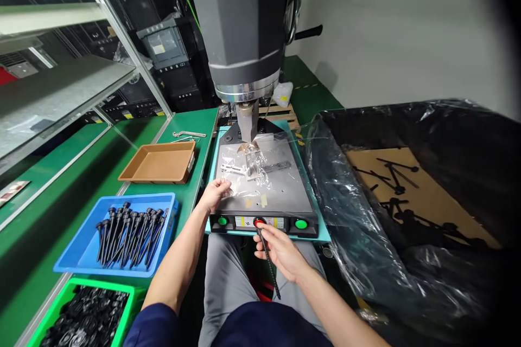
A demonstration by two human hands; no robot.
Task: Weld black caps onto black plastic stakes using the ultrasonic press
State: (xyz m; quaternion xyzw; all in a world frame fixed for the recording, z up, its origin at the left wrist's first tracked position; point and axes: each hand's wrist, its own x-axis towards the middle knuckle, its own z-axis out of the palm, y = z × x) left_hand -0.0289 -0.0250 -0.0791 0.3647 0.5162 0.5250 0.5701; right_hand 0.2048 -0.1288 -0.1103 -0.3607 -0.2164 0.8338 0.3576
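Observation:
My right hand [280, 252] is closed on a thin black ribbed rod [269, 265], which slants down over my lap just in front of the machine's red button [259, 222]. My left hand [215, 192] rests at the left front corner of the grey machine plate [285, 195]. Its fingers are curled on the edge of a clear plastic film [248, 171] lying over the plate. Above the film hangs the press head [248, 119] of the big grey machine.
A blue tray [87, 244] of several black rods, a green bin [85, 314] of black parts and an empty brown tray [158, 162] sit on the green bench at my left. To the right is a black plastic-lined box with cardboard [419, 190] and black parts. Green buttons [301, 223] flank the red one.

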